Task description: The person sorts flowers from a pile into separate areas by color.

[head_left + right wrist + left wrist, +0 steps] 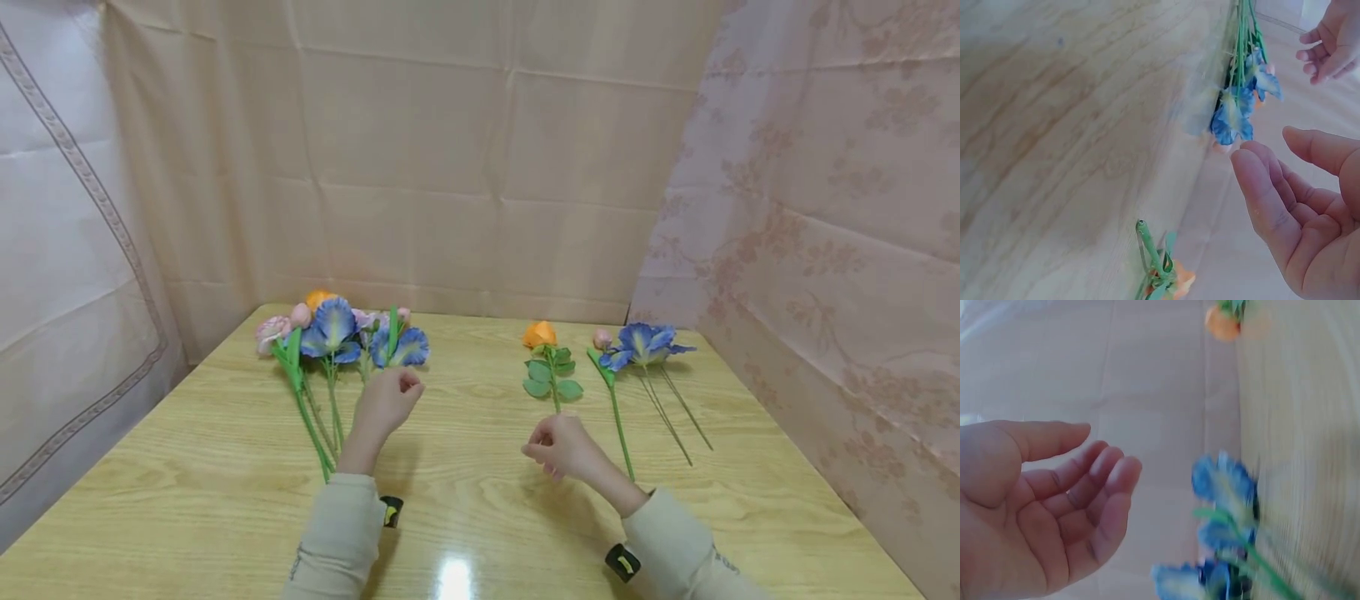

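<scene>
Two hands (384, 402) (567, 443), two orange flowers (540, 335) (319, 297), blue flowers (335, 323) (410, 348) (642, 342) — three (at least)

White glare marks the table (480, 467), and blue flowers (1225, 487) blur in the left wrist view

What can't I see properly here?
Head view: left orange flower, partly behind a blue flower.
Head view: yellow mark by the left sleeve, details too small.
Left wrist view: lower blue flower, cut off by the bottom edge.
Right wrist view: left hand, cut off by the right edge.
</scene>
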A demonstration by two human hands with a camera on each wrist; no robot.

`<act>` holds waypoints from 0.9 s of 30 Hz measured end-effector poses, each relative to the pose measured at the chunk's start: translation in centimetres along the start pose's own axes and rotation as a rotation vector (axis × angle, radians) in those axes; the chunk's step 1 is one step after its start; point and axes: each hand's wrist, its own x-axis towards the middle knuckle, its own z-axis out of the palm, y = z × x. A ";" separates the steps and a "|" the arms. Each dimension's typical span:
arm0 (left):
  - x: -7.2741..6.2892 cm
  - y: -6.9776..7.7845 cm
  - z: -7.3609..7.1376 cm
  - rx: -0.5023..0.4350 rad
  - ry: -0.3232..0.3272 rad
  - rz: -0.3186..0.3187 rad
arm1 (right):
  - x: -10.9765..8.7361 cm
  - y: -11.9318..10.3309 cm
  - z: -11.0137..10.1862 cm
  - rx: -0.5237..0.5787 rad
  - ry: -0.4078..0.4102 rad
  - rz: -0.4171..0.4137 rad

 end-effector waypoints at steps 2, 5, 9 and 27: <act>0.1 -1.0 -0.9 0.030 0.010 -0.059 | -0.1 0.0 0.0 -0.001 -0.007 -0.010; 0.0 -2.5 -2.1 0.076 0.045 -0.144 | -0.2 0.0 0.0 0.009 -0.012 -0.009; -0.4 -4.5 -3.3 0.108 0.078 -0.259 | -0.3 -0.1 -0.1 0.013 -0.014 -0.012; -1.6 -8.7 -4.2 0.122 -0.119 -0.518 | -0.6 -0.1 0.2 0.037 -0.048 -0.034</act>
